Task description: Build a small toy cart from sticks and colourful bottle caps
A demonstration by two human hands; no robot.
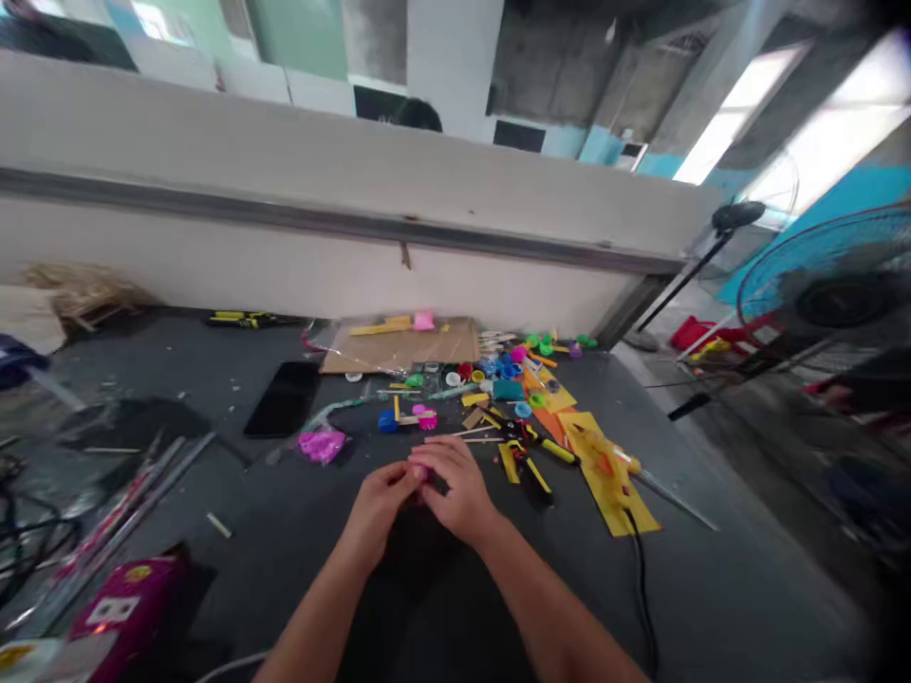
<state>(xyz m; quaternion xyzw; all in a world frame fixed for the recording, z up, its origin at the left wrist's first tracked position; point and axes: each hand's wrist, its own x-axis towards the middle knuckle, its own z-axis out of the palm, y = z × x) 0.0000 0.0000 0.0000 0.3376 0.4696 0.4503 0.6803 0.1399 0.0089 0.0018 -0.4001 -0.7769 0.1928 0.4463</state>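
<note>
My left hand (382, 503) and my right hand (456, 489) meet over the dark table, fingertips closed together around a small pink piece (421, 470). Most of that piece is covered by the fingers, so its kind is unclear. Just beyond my hands lies a small assembly of sticks (413, 418) with a blue piece at one end and a pink piece at the other. To its left is a bright pink lump in clear plastic (322, 444). Yellow-and-black pliers (530, 474) rest to the right of my right hand.
A black phone (283, 398) lies at the left. Bottle caps (523, 410) and sticks are scattered behind the pliers. A glue gun (616, 463) sits on a yellow sheet (644, 520). At lower left stands a magenta box (120, 607). A fan (840, 294) is beyond the table.
</note>
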